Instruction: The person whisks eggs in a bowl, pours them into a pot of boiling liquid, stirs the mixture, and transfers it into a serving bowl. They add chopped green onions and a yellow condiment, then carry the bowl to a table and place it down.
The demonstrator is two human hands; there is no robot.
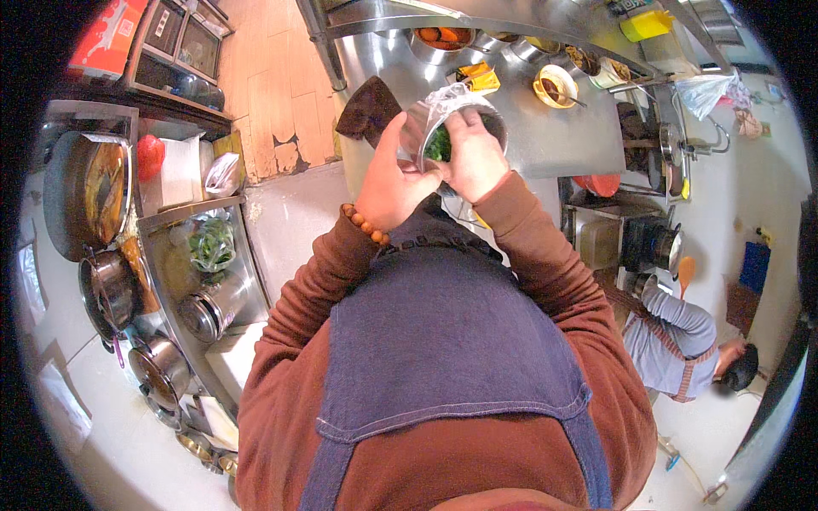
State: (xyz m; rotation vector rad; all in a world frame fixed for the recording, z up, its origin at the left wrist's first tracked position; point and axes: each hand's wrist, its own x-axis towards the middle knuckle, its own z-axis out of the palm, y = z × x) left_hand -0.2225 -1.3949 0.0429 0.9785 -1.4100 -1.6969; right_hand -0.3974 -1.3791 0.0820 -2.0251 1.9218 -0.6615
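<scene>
A round metal container [495, 124] is tilted between my hands above the near edge of the steel counter, with chopped greens [438, 144] showing inside. Clear plastic film [452, 94] clings to its far rim. My left hand [399, 182], with a wooden bead bracelet at the wrist, holds the rim on the left side, thumb and fingers spread around it. My right hand [476, 153] reaches over the opening, its fingers inside the container near the greens. A dark brown cloth [369, 112] lies on the counter just left of the container.
Along the counter's back stand a pot of red sauce [441, 39], a yellow packet [479, 78] and a yellow-rimmed bowl [555, 86] with a spoon. A steel shelf [396, 22] runs above. Shelving with pots [160, 370] is at left. A co-worker [677, 345] bends at right.
</scene>
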